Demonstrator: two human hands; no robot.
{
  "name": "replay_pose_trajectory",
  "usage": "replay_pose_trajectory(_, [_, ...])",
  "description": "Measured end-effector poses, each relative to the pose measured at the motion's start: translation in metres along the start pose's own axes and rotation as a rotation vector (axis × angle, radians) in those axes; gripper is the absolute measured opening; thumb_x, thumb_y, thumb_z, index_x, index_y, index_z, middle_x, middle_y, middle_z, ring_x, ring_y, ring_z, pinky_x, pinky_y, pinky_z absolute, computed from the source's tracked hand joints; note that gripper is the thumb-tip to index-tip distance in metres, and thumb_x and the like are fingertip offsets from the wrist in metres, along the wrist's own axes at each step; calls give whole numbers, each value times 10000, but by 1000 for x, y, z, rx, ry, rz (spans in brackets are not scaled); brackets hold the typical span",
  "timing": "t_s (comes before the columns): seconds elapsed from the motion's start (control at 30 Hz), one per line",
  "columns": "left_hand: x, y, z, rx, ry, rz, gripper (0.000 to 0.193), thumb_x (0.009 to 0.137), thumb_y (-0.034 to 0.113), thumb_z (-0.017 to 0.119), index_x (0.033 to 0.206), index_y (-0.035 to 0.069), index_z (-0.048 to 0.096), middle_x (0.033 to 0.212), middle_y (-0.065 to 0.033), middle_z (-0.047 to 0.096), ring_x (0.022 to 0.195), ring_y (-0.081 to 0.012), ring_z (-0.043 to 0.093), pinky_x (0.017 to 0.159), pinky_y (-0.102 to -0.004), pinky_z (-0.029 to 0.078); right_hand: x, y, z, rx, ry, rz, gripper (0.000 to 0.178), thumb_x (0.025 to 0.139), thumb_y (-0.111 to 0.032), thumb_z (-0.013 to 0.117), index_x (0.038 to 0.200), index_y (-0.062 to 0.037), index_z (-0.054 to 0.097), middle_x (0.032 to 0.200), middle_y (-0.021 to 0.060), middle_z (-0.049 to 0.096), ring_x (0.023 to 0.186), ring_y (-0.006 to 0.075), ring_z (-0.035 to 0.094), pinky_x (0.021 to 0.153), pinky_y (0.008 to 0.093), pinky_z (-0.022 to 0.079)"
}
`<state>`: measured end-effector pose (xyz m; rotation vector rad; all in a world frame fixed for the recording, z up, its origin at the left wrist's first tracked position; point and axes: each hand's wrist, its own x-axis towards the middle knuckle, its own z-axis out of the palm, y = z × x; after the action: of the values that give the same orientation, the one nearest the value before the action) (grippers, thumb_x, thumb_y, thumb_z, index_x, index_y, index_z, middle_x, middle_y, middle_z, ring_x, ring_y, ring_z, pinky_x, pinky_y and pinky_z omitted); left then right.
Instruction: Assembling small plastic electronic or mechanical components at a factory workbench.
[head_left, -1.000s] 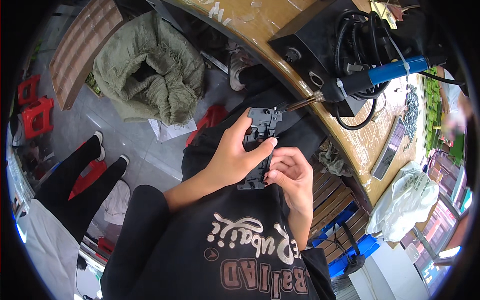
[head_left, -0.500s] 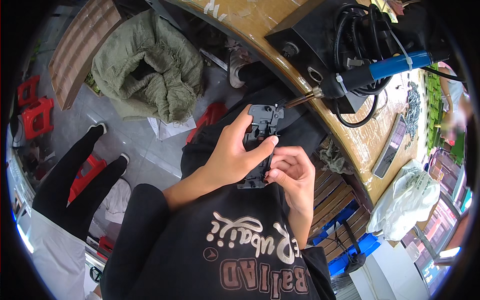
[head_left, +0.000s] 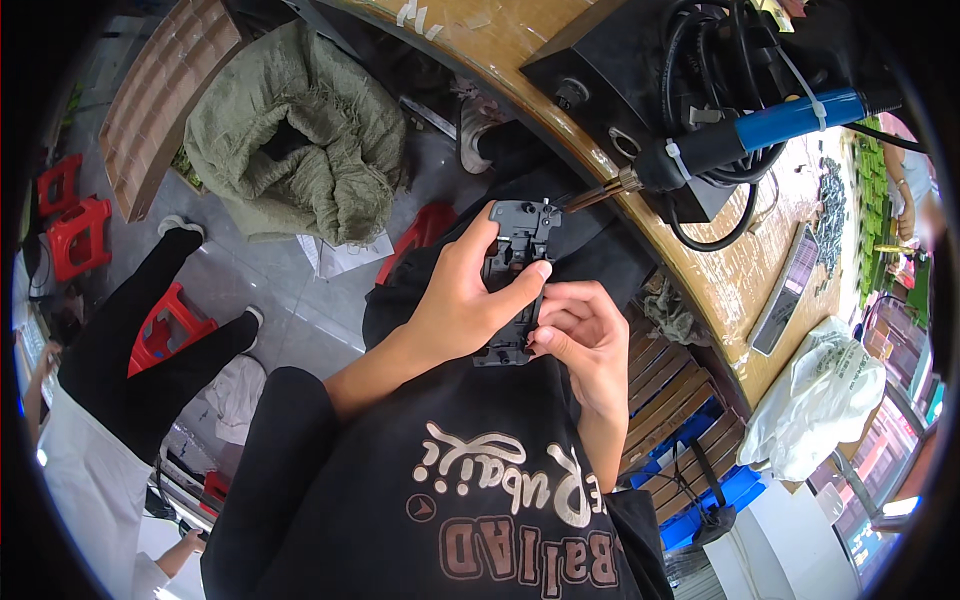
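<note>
A long, flat black moulded plastic part [head_left: 513, 275], ribbed and cut with small openings, is held upright in front of the person's chest, just near of the curved wooden bench edge [head_left: 640, 225]. The left hand [head_left: 462, 305] wraps it from the left, thumb up near the top end and forefinger laid across its face, fingers closed firmly on it. The right hand [head_left: 585, 340] sits at the part's lower right edge, fingertips [head_left: 540, 340] pinched together against it; whether they also grip some small piece there is too small to tell.

The part looks light and stiff, likely brittle at its thin ribs and tabs, so the long side edges seem the safest place to hold it, as the left hand does.

Just far and right of the part's top end, the metal tip of a soldering iron with a blue and black handle [head_left: 745, 135] points toward it, the iron strapped over a black box with coiled black cable [head_left: 640, 60]. Far left on the floor lies a crumpled grey-green woven sack [head_left: 300, 150]. On the right hangs a white plastic bag [head_left: 815, 400].
</note>
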<state>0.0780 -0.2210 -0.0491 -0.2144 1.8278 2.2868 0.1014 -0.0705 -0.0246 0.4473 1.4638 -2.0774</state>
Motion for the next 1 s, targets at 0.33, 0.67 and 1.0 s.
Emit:
replay_pose_trajectory(0.33, [1,6,0,35,12,26,246,745,36,587,965,8,480,760,-27,546,693,-50,492,617,-218,414,-1,-4,0,13,-46,-30,325,735,96,590,1036,56,472,863,124,559,772,150,564,613,250,504])
replay_pose_trajectory(0.67, [1,9,0,8,15,-40,240,743,45,593,952,1,484,761,-27,534,686,-56,474,608,-222,405,-2,-4,0,16,-36,-29,327,725,97,601,1025,54,480,858,114,559,761,141,571,600,236,506])
replay_pose_trajectory(1.0, [1,11,1,-1,23,-27,232,742,39,598,944,-5,492,765,-20,530,688,-53,470,604,-215,403,-2,-5,1,21,-35,-26,325,724,89,608,1021,52,483,845,105,557,747,136,574,597,235,508])
